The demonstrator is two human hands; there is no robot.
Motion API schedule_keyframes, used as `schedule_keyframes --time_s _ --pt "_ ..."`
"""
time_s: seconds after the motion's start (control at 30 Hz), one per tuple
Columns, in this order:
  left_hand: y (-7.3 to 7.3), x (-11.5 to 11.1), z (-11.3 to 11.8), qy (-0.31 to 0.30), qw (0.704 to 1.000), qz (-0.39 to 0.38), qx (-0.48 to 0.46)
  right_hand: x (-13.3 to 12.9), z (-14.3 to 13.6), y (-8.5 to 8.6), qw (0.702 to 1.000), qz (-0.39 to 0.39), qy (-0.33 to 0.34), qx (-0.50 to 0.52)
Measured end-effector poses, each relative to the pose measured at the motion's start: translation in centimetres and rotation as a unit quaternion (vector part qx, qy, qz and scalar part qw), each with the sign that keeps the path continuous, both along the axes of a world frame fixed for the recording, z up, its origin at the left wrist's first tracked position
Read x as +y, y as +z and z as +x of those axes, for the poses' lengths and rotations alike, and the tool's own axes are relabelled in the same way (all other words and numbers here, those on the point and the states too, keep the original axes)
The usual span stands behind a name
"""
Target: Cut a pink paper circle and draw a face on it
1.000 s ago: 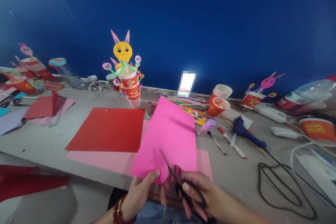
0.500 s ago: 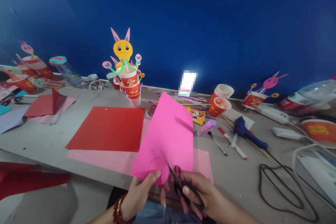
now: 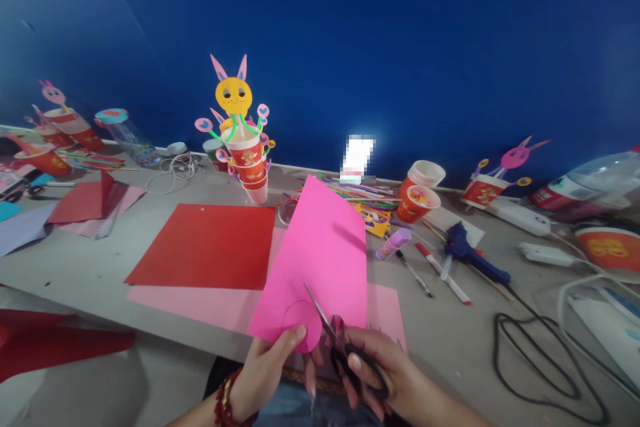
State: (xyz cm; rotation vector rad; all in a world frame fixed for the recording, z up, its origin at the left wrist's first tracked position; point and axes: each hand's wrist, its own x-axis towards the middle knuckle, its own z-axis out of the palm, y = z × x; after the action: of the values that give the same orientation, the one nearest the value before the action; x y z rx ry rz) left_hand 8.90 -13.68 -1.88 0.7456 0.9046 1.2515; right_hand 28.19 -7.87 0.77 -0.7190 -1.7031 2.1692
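Observation:
A bright pink sheet of paper (image 3: 325,240) is raised over the near edge of the table, a drawn circle on its lower part. My left hand (image 3: 273,363) pinches the sheet at that circle, thumb on top and fingers beneath. In my right hand (image 3: 380,360) is a pair of black-handled scissors (image 3: 327,323), fingers through the loops. One blade lies over the pink paper, just right of the circle, where the edge is cut along the outline. The lower blade is hidden by the sheet.
Red paper (image 3: 205,247) lies over light pink paper (image 3: 195,310) at left. Behind stands a tower of paper cups (image 3: 249,157) with a yellow rabbit face. A glue stick (image 3: 394,243), a marker (image 3: 444,273) and a blue glue gun (image 3: 473,253) with a looped cord are at right.
The pink paper has shifted very slightly left at its right edge. Both hands and the scissors look almost the same as before.

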Motion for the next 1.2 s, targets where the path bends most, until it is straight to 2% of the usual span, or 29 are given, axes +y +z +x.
schedule_keyframes --time_s 0.27,0.67,0.83,1.2 --pt "0.1 0.1 -0.1 -0.005 1.000 0.001 0.016 -0.1 -0.2 -0.1 1.000 0.021 -0.015 0.015" --pt "-0.2 0.0 -0.5 -0.007 0.999 -0.005 0.039 0.1 0.3 -0.6 0.998 0.052 -0.016 -0.030" --pt "-0.1 -0.1 -0.5 -0.010 0.999 -0.002 0.051 0.4 0.7 -0.6 0.996 0.072 0.010 -0.056" --pt "-0.2 0.0 -0.6 -0.018 0.999 0.005 0.043 1.1 1.0 0.7 0.988 0.114 0.034 -0.097"
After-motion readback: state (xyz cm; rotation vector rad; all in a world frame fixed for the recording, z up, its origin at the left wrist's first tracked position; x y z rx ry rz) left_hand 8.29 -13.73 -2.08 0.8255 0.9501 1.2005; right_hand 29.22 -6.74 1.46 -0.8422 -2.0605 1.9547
